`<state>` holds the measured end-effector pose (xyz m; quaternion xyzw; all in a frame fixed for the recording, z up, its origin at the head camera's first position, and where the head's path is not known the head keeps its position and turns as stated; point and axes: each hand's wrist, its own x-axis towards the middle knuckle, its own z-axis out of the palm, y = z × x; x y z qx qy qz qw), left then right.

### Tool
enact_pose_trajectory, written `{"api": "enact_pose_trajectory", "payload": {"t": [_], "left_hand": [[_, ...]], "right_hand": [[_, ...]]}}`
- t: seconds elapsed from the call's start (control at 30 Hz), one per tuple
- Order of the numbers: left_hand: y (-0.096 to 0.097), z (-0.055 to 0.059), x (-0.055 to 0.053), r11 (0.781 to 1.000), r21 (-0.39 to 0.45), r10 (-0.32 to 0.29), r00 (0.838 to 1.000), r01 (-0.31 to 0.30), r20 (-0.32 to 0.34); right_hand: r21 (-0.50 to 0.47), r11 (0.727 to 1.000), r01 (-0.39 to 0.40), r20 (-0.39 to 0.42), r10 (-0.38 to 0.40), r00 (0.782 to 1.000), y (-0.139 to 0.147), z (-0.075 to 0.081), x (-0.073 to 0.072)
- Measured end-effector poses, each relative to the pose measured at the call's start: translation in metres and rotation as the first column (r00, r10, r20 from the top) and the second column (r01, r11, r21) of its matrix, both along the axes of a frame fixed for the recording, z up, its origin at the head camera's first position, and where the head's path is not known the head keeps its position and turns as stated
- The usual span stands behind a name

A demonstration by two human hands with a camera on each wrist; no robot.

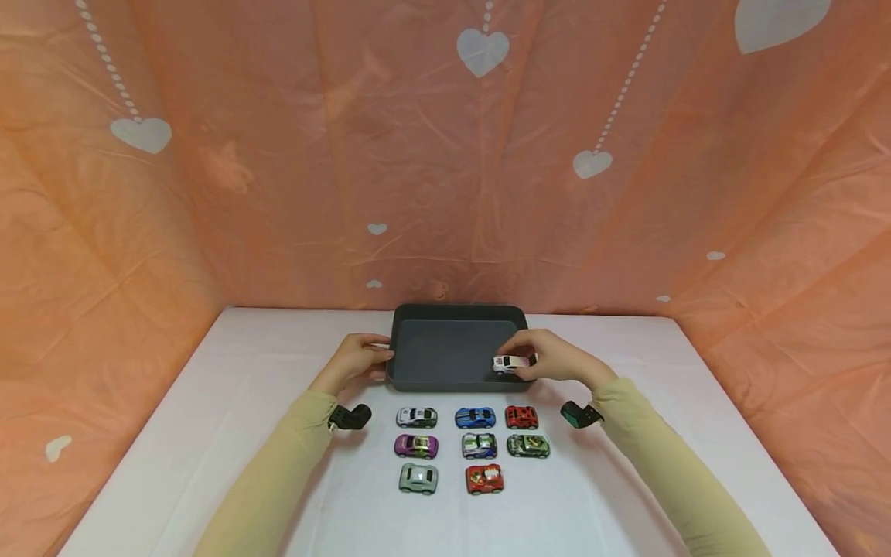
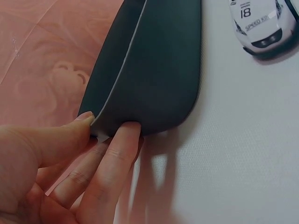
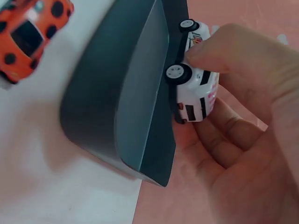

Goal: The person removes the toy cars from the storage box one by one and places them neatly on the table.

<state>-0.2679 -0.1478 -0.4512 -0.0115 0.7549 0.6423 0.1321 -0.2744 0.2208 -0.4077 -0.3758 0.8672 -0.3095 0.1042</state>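
My right hand (image 1: pixel 553 357) holds a white toy car (image 1: pixel 510 363) between thumb and fingers, at the right part of a dark grey tray (image 1: pixel 455 386). In the right wrist view the car (image 3: pixel 196 91) shows its wheels and pink-marked roof. Whether its wheels touch the tray floor I cannot tell. My left hand (image 1: pixel 351 360) pinches the tray's left side; in the left wrist view the thumb lies at the rim and fingers press the outer wall (image 2: pixel 159 93).
Several toy cars stand in rows in front of the tray: white (image 1: pixel 417 418), blue (image 1: pixel 476 418), red with black spots (image 1: pixel 521 417), purple (image 1: pixel 416 446), silver-and-blue (image 1: pixel 479 445), green (image 1: pixel 528 445), grey-green (image 1: pixel 419 479) and red (image 1: pixel 484 479). An orange curtain (image 1: pixel 431 193) hangs behind the white table (image 1: pixel 278 348).
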Motion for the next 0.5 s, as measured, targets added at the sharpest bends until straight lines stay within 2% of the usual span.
{"api": "enact_pose_trajectory", "payload": {"t": [0.27,0.5], "left_hand": [[0.000,0.000,-0.001,1.000,-0.007,0.007,1.000,-0.007,0.011],[0.001,0.001,0.000,1.000,-0.017,0.010,1.000,-0.010,0.008]], "right_hand": [[-0.063,0.995,-0.073,-0.051,0.070,0.996,0.008,0.000,0.026],[-0.073,0.996,-0.041,-0.077,0.035,0.996,0.021,-0.001,0.052]]}}
